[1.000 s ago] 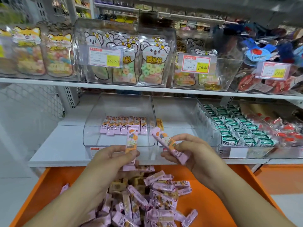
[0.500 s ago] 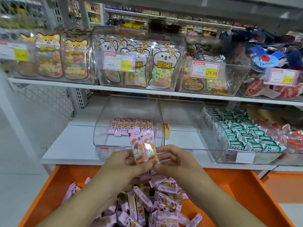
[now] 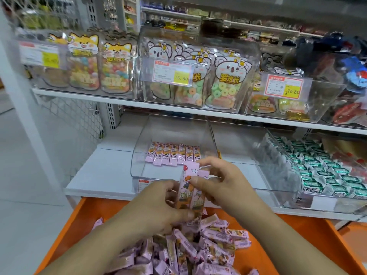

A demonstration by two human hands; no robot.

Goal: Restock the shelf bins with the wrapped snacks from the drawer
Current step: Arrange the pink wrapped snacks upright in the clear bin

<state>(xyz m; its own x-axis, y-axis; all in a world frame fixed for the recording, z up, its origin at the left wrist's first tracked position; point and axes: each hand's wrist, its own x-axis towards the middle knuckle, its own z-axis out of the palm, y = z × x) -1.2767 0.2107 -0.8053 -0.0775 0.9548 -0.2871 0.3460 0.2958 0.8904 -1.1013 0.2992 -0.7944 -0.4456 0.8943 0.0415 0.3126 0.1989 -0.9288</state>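
Low in the frame's centre, the left hand [image 3: 158,205] and right hand [image 3: 222,183] each pinch the upright wrapped snacks [image 3: 191,193], apparently two side by side, grips clamped on them, above the orange drawer [image 3: 79,221] heaped with pink packets [image 3: 188,253]. Just above, the clear shelf bin [image 3: 139,155] holds one row of snacks at its back, its front floor bare. Right of it stands an empty bin [image 3: 238,147].

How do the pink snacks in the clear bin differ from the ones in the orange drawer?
The bin snacks lie in one neat row, side by side; the drawer snacks are a jumbled heap pointing every way. The bin holds only a few, the drawer many more. Both sets have the same pink wrappers.
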